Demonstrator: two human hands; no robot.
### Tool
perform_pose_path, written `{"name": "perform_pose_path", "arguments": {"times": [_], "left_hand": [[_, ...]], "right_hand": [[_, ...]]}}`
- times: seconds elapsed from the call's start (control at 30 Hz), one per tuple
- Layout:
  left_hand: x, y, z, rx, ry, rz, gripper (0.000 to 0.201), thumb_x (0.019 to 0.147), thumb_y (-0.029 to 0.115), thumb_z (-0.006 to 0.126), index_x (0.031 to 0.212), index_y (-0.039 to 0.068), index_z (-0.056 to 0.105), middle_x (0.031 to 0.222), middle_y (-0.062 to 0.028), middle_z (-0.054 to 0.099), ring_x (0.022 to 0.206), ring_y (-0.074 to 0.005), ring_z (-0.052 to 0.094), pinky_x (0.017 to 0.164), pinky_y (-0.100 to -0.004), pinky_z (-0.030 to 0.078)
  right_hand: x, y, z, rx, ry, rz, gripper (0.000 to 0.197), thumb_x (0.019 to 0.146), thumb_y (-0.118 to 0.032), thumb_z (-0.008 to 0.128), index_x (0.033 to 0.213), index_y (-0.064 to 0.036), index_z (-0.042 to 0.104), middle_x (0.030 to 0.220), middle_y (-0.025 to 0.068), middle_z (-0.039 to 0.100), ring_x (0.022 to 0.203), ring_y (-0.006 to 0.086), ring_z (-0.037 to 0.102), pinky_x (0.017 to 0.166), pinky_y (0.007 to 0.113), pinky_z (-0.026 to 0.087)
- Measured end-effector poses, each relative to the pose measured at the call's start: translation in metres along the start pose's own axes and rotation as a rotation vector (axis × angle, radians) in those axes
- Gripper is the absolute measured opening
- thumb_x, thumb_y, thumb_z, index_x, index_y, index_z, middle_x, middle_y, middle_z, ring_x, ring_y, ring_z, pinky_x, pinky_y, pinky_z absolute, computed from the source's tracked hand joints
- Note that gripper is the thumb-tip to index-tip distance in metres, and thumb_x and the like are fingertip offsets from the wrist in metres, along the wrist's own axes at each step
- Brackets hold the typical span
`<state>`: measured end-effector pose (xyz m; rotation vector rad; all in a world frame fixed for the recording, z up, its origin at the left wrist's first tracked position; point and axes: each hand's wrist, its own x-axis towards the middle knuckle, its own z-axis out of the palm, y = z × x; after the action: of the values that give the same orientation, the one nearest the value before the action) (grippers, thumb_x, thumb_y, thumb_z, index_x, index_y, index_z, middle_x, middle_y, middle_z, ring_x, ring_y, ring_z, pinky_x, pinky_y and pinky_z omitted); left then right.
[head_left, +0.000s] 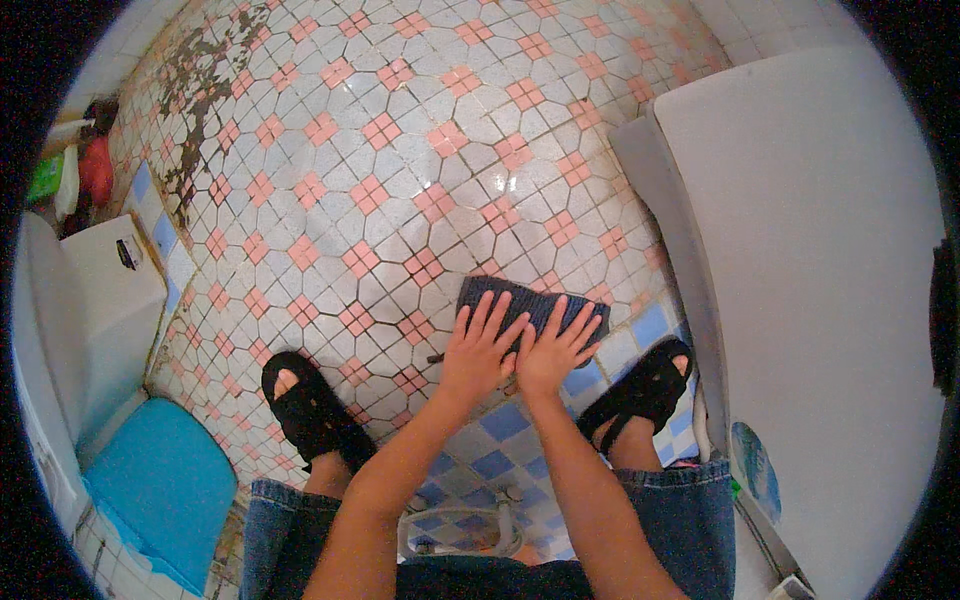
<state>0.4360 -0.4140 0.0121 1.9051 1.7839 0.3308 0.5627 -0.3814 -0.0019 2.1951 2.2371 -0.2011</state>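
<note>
Both my hands press flat on a folded dark blue cloth that lies on the tiled floor. My left hand covers the cloth's left part with its fingers spread, pointing forward. Over the right part lies my right hand, its fingers also spread and angled to the right. The two thumbs come close together near the middle of the cloth. Much of the cloth's near side is hidden under the palms.
My feet in black sandals stand wide on either side. A large white, flat-sided object fills the right. At left are a white fixture and a teal panel. Pale stool legs show between my knees.
</note>
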Motion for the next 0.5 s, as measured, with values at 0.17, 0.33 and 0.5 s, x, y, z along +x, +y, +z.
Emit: {"name": "perform_pose_path", "arguments": {"times": [0.17,0.33,0.5], "left_hand": [[0.042,-0.017,-0.019,0.076,0.04,0.036,0.067,0.076,0.037,0.063,0.14,0.026,0.045,0.155,-0.0123,0.026,0.142,-0.035,0.022,0.112,-0.0547,0.022],[0.116,-0.051,-0.052,0.115,0.109,0.145,0.063,0.076,0.035,0.063,0.137,0.023,0.049,0.154,-0.0142,0.027,0.141,-0.0353,0.024,0.111,-0.0546,0.024],[0.151,-0.092,-0.071,0.162,0.176,0.115,0.063,0.079,0.036,0.06,0.14,0.024,0.046,0.154,-0.0163,0.027,0.141,-0.0377,0.024,0.111,-0.0567,0.024]], "right_hand": [[0.038,-0.016,0.002,-0.034,0.003,0.039,0.066,0.089,-0.042,0.057,0.146,-0.0155,0.035,0.155,0.0251,0.014,0.142,0.049,0.01,0.105,0.072,0.011],[0.112,-0.05,0.013,-0.006,0.131,0.121,0.067,0.09,-0.049,0.054,0.145,-0.0152,0.037,0.154,0.026,0.018,0.14,0.0498,0.014,0.103,0.073,0.012],[0.161,-0.093,0.01,0.045,0.1,0.046,0.072,0.089,-0.054,0.052,0.147,-0.0151,0.034,0.154,0.0283,0.014,0.14,0.052,0.01,0.102,0.075,0.009]]}}
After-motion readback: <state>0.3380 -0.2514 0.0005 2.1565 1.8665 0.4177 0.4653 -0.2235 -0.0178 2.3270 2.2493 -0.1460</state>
